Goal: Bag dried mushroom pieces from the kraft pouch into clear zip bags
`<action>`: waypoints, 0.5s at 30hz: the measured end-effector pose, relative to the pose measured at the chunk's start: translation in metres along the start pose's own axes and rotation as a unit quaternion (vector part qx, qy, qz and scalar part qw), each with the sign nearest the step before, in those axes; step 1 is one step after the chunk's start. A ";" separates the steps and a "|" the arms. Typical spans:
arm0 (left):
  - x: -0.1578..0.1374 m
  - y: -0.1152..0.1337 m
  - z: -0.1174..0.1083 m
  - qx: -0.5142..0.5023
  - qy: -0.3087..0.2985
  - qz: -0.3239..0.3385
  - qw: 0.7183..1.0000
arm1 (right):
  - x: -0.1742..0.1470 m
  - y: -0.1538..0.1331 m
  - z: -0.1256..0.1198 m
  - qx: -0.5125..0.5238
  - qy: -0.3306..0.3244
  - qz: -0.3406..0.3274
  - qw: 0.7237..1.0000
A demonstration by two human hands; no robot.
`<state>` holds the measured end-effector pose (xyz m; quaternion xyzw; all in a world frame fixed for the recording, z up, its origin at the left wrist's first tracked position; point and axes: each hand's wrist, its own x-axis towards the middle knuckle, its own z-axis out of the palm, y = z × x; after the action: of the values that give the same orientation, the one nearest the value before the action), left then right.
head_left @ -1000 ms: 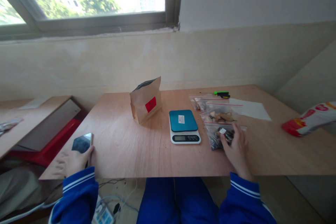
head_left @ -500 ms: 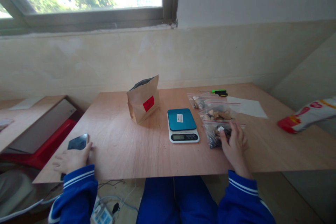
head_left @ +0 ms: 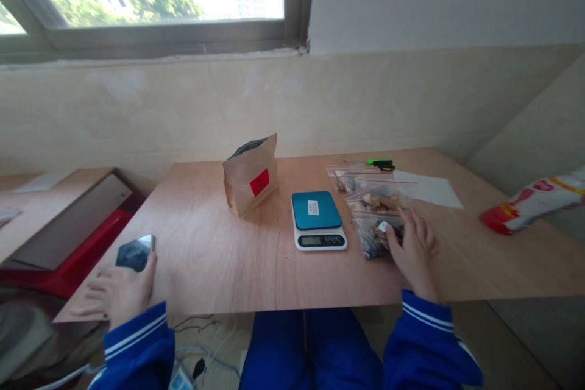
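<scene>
My left hand lies at the table's left front edge with its fingers spread, its thumb beside a dark-screened smartphone. My right hand rests over the right side of a clear zip bag of dark dried pieces with a small white label, thumb and fingers apart. Just behind that bag lies another zip bag of pale brown dried pieces. A third zip bag is farther back. Left of the bags sits a kitchen scale with a blue plate, bearing only a white sticker.
An open-topped kraft paper pouch with a red label stands left of the scale. Behind the bags are green-and-black tools and a white sheet. A red-and-white package lies at the right. Cables run below the table.
My left hand has slid back toward me and left, uncovering more of the smartphone, with its fingers spreading. My right hand has shifted slightly right over the bag.
</scene>
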<state>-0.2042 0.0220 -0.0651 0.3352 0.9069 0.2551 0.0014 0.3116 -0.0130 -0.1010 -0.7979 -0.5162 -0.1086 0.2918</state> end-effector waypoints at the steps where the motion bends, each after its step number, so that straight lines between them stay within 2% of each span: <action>1: -0.012 0.008 -0.003 -0.007 0.013 -0.019 1.000 | 0.003 0.000 0.000 -0.004 -0.004 0.001 1.000; 3: -0.042 0.025 -0.007 -0.047 0.053 0.002 0.997 | 0.009 -0.002 0.001 -0.020 -0.017 0.002 1.000; 4: -0.059 0.034 -0.008 -0.076 0.063 0.038 0.994 | 0.012 -0.002 0.002 -0.032 -0.023 0.004 0.999; 6: -0.096 0.049 -0.005 -0.184 0.024 0.156 0.970 | 0.019 -0.001 0.003 -0.059 -0.031 0.009 0.998; 7: -0.116 0.056 -0.003 -0.259 -0.025 0.190 0.947 | 0.022 0.001 0.003 -0.070 -0.036 0.011 0.997; 9: -0.155 0.069 0.002 -0.387 -0.151 0.177 0.892 | 0.027 0.008 0.001 -0.083 -0.049 0.013 0.995; 11: -0.191 0.079 0.004 -0.431 -0.284 0.159 0.842 | 0.027 0.017 -0.004 -0.087 -0.051 0.010 0.995; 12: -0.206 0.084 0.004 -0.444 -0.329 0.160 0.818 | 0.025 0.021 -0.008 -0.088 -0.041 0.006 0.995; 15: -0.235 0.094 -0.002 -0.466 -0.416 0.189 0.758 | 0.013 0.022 -0.029 -0.071 0.032 -0.017 0.997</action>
<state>0.0347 -0.0609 -0.0594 0.5310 0.5048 0.4766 0.4858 0.3405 -0.0259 -0.0793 -0.8039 -0.5112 -0.1753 0.2485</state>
